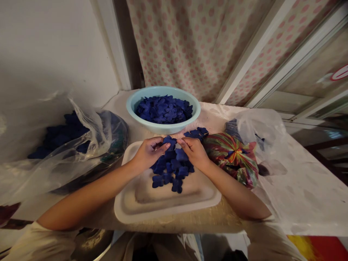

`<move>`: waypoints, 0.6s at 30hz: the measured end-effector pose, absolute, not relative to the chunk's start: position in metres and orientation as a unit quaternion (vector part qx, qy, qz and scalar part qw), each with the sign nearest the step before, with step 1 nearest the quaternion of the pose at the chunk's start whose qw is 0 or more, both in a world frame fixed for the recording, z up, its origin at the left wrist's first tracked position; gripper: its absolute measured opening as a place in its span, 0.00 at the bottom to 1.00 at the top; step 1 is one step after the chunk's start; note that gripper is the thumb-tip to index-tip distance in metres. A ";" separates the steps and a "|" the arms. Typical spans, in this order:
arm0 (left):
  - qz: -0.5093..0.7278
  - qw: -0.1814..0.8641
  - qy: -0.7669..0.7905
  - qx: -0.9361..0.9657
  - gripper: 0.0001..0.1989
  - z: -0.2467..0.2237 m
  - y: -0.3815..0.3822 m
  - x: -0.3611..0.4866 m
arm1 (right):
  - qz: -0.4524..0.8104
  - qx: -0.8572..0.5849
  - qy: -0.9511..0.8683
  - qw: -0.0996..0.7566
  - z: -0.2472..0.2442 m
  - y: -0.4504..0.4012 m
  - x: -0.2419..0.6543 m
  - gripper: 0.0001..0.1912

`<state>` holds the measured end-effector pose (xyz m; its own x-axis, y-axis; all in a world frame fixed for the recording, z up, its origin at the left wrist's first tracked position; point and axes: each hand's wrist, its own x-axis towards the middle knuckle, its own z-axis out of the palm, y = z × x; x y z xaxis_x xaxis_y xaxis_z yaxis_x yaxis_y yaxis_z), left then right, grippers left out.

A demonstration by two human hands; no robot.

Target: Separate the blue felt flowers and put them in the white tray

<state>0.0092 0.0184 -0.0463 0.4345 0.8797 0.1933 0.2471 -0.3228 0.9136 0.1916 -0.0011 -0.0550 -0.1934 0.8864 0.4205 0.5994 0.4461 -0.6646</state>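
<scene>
My left hand (151, 151) pinches a dark blue flower-shaped piece (169, 141) between thumb and fingers above the back of a white tray (165, 214). At the right edge of that piece, the thumb and fingertips of my right hand (193, 151) are pressed together. Below both hands, a loose heap of similar blue pieces (174, 167) lies in the tray. Behind the tray stands a light blue basin (163, 128) holding a large pile (164, 110) of the same pieces.
Clear plastic bags (94, 136) with blue pieces inside lie at the left. A colourful striped bundle (231, 154) and another clear bag (262, 127) rest at the right. A few blue pieces (197, 133) lie beside the basin. A dotted curtain (187, 47) hangs behind.
</scene>
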 end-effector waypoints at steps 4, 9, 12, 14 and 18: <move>0.385 0.427 0.401 0.713 0.13 -0.047 0.020 0.010 | 0.174 -0.524 -0.708 0.440 -0.059 -0.001 0.193 0.24; 0.347 0.444 0.370 0.739 0.13 -0.045 0.018 0.010 | 0.155 -0.458 -0.771 0.413 -0.048 -0.006 0.189 0.14; 0.334 0.441 0.358 0.752 0.13 -0.044 0.017 0.011 | 0.169 -0.433 -0.790 0.399 -0.045 -0.006 0.188 0.12; 0.330 0.438 0.354 0.758 0.13 -0.044 0.017 0.011 | 0.178 -0.425 -0.788 0.408 -0.046 -0.005 0.188 0.12; 0.322 0.410 0.344 0.781 0.11 -0.046 0.017 0.013 | 0.169 -0.409 -0.799 0.408 -0.049 -0.003 0.191 0.13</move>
<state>0.0127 0.0174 -0.0465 0.5556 0.8016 0.2208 0.2738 -0.4271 0.8618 0.1913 -0.0031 -0.0488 -0.3326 0.7908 0.5138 0.5145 0.6088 -0.6039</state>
